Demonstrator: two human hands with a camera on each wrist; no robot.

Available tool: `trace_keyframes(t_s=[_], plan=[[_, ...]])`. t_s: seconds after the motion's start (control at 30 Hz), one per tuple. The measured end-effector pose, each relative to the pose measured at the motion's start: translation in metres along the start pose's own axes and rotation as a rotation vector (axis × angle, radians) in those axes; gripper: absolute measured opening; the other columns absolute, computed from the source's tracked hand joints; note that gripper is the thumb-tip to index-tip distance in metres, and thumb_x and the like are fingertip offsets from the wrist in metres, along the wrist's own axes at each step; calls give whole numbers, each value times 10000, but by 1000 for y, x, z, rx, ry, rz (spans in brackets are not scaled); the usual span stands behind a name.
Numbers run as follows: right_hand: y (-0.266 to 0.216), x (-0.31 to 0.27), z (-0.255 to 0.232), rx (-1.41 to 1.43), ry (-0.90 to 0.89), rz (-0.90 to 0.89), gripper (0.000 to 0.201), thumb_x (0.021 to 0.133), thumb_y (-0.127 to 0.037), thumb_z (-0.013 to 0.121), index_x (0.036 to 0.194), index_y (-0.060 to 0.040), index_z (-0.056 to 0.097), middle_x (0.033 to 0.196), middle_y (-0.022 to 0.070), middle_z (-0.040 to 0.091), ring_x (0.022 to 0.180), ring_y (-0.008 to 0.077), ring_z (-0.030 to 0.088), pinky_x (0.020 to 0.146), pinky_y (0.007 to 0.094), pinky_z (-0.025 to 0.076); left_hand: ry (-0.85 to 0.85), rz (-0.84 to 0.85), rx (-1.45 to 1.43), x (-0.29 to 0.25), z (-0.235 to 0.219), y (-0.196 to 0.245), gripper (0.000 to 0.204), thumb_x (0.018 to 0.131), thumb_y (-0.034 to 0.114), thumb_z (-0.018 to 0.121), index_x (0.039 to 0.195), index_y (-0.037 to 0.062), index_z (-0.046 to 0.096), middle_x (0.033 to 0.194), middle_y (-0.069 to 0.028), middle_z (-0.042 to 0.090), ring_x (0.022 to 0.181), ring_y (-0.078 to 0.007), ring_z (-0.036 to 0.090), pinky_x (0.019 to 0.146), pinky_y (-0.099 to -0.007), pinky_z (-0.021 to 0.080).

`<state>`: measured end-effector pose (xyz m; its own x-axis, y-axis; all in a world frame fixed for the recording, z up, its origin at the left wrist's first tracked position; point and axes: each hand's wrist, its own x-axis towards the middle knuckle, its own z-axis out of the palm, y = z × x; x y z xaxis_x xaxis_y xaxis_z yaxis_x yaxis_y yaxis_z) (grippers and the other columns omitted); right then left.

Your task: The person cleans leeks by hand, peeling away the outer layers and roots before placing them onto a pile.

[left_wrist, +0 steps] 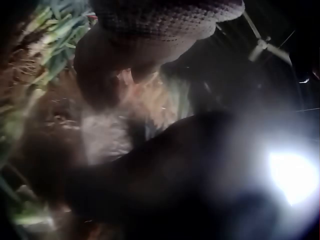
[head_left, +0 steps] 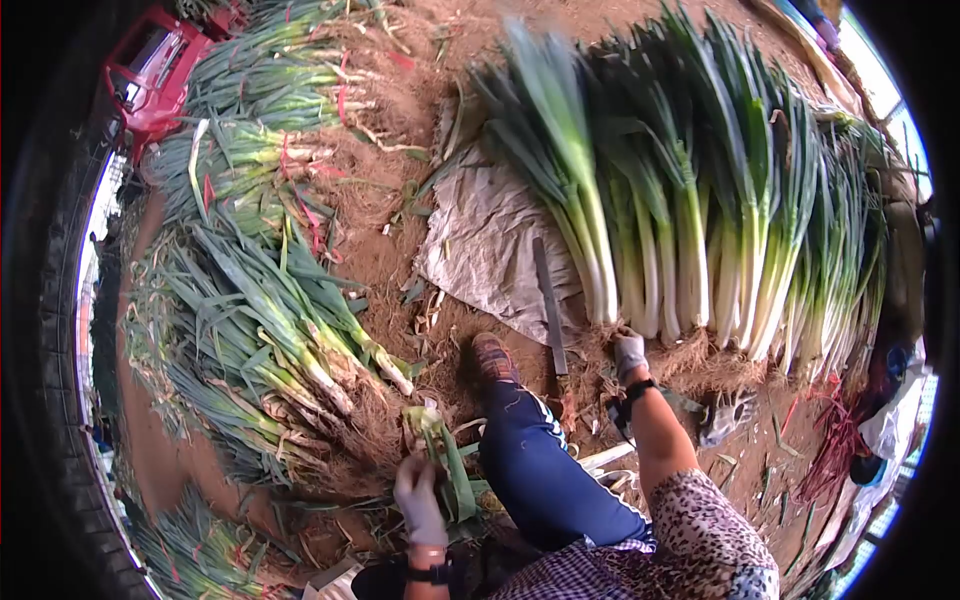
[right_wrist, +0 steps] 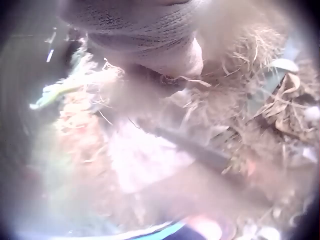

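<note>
In the head view my gloved right hand (head_left: 631, 357) holds the root end of a leek (head_left: 592, 225) at the left edge of a standing row of leeks (head_left: 697, 250). That leek's leaf tops are blurred. From the right wrist view, curled glove fingers (right_wrist: 182, 60) lie over tangled roots (right_wrist: 255, 50). My gloved left hand (head_left: 419, 498), fingers loosely bent, hovers by a loose green leaf (head_left: 459, 480) below a heap of untrimmed leeks (head_left: 300, 350). The left wrist view is dark and blurred, showing the glove (left_wrist: 155, 35) with nothing plainly between its fingers.
A long blade (head_left: 548, 300) lies on a pale sheet (head_left: 485, 235) between heap and row. Red-tied leek bundles (head_left: 270, 80) lie upper left, near a red crate (head_left: 155, 75). My shoe (head_left: 495, 358) stands mid-floor. A spare glove (head_left: 728, 415) and red ties (head_left: 835, 445) lie right.
</note>
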<state>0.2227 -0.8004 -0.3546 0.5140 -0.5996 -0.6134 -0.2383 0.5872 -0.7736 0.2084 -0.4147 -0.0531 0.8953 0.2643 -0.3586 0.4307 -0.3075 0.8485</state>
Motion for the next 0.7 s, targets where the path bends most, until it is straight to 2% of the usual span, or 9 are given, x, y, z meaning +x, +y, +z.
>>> trace_keyframes(t_s=[0.03,0.07,0.1,0.13,0.2,0.3,0.37,0.5,0.7], plan=[[13,25,-12,-211,-26,-69,142,882,-122,581,857,-50,700,700,89,642,625,177,601,513,315,473,21,-76,-9,-7,-15,-19,228,875,36,598,1090,-38,600,979,-65,629,844,-138,578,785,-268,462],[50,68,-25,-879,305,-260,172,863,-166,596,844,-49,721,747,178,673,687,224,632,566,368,495,25,-135,-11,-13,-38,-53,244,873,36,597,1104,-42,595,991,-78,632,839,-140,583,770,-269,470],[43,76,-29,-995,216,-97,237,888,-216,552,907,-47,717,870,197,692,801,260,668,645,394,509,42,-197,-14,-20,-58,-79,261,870,37,596,1118,-45,591,1002,-91,635,835,-143,589,755,-270,478],[109,151,-68,-1664,-26,-456,275,913,-198,484,970,-52,710,963,148,701,882,266,675,697,386,516,50,-275,-1,-29,-71,-78,268,868,38,597,1122,-49,589,1007,-97,634,834,-146,597,748,-273,488],[75,127,-64,-1301,19,-224,255,880,-171,495,956,-47,705,943,142,700,842,279,661,691,382,500,81,-432,-7,-50,-90,-70,283,864,41,600,1130,-55,584,1018,-110,633,834,-153,612,736,-280,507],[65,123,-67,-876,-13,-139,233,829,-130,510,933,-41,698,912,133,699,783,300,639,682,378,475,12,-212,110,-76,-117,-93,299,864,54,601,1140,-62,581,1006,-122,641,846,-163,629,750,-289,525],[7,65,-30,-1283,-181,1,272,813,-199,584,958,3,694,916,203,698,918,343,663,746,404,500,-18,-264,104,-88,-131,-107,305,870,69,600,1144,-65,581,996,-126,651,865,-169,635,776,-291,525],[-25,76,-35,-1794,-332,-247,338,794,-284,651,954,11,690,934,223,680,888,376,661,774,429,515,-87,-350,33,-113,-157,-125,301,897,122,601,1129,-69,584,988,-101,658,856,-151,630,752,-267,507],[-198,-113,166,-1715,-599,-784,182,858,-185,607,941,-32,661,794,133,686,722,323,669,652,428,525,-257,-244,154,-111,-209,-123,329,892,149,617,1154,-47,579,979,-101,664,866,-151,631,768,-275,507]])
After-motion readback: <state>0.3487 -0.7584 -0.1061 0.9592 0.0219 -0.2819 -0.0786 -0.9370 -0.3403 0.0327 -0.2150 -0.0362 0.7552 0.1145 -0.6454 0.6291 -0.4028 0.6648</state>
